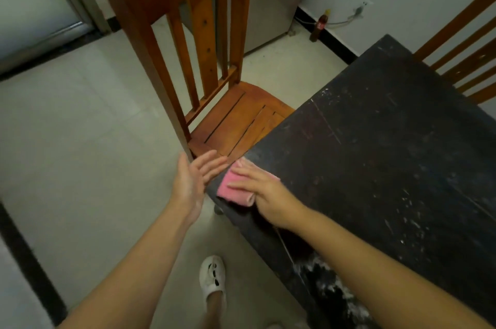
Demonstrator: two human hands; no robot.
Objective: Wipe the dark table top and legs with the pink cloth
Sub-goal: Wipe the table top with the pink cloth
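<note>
Both bare forearms reach up from the bottom edge, the right one crossing over the near part of the dark table [375, 157]. At its end the right hand [264, 191] lies palm down on the pink cloth [233, 186], fingers [243, 184] straight and spread a little, pressing flat rather than curling round it. That cloth sits on the table top at the near left corner, right up against the edge. It is folded into a small pad whose long axis runs from the corner point back toward the near side of the table, and a rolled end shows just beside the thumb. Part of the pad is hidden under the fingers.

Just off that corner, the left hand [192, 181] hovers over the floor [88, 141] with its palm turned toward the table edge, fingers extended and loosely together, holding nothing; whether the fingertips touch the table edge cannot be told.

White flecks and scratches mark the table top, thickest along the near right part. A wooden chair [222, 114] stands pushed against the table's left side, its seat partly beneath the top and its slatted back rising toward the camera. The back of a second chair [467, 60] shows beyond the far edge. Below, 1 white shoe [212, 279] rests on pale tiles, and a small cola bottle [319, 25] stands by the far wall.
</note>
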